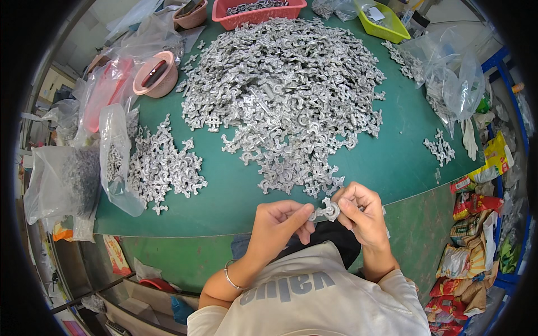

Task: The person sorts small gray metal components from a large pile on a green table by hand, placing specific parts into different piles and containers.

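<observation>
Both my hands hold one small silvery metal casting (327, 210) just in front of the green table's near edge (224, 221). My left hand (278, 219) pinches its left end with thumb and fingers. My right hand (359, 211) grips its right end. A bangle sits on my left wrist. A big heap of the same metal parts (286, 95) covers the middle of the table beyond my hands. A smaller pile of parts (165, 165) lies to the left.
Clear plastic bags with parts (84, 179) stand at the left edge, more bags (454, 84) at the right. Pink bowls (157, 74), a red basket (258, 10) and a yellow-green tray (384, 22) sit at the back. Snack wrappers (476, 235) pile up on the right.
</observation>
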{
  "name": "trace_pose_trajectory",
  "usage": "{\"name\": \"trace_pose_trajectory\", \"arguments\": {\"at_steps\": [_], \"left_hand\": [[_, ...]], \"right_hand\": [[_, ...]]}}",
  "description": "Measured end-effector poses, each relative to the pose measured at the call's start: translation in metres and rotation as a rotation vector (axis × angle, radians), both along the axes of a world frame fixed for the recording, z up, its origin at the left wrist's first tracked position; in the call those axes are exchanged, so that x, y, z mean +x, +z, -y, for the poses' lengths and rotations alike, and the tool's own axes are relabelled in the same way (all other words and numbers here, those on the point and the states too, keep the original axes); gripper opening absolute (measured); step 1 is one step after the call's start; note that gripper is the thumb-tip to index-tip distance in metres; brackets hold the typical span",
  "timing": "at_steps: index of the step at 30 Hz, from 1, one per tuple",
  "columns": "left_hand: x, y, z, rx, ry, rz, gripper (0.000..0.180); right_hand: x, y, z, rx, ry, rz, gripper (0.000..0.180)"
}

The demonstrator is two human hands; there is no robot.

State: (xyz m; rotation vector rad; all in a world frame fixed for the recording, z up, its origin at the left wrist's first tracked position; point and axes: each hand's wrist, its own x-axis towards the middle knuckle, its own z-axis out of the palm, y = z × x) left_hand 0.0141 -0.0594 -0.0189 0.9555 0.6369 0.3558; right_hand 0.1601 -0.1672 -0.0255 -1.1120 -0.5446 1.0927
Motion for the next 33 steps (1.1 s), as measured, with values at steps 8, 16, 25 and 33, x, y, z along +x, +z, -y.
{"name": "trace_pose_trajectory", "arguments": {"at_steps": [8, 16, 25, 33], "left_hand": [[0.000, -0.003, -0.001, -0.041, 0.003, 0.028, 0.019], [0.000, 0.001, 0.002, -0.077, -0.019, 0.047, 0.017], [-0.012, -0.020, -0.013, 0.120, 0.278, 0.015, 0.018], [-0.036, -0.061, -0.050, 0.059, 0.985, 0.157, 0.036]], "right_hand": [[-0.002, -0.001, -0.003, 0.020, 0.004, -0.083, 0.013], [-0.005, 0.003, -0.003, -0.003, -0.041, -0.081, 0.021], [0.026, -0.008, -0.003, -0.219, -0.223, 0.420, 0.010], [0.032, -0.036, 0.000, -0.485, -0.057, 1.271, 0.031]]}}
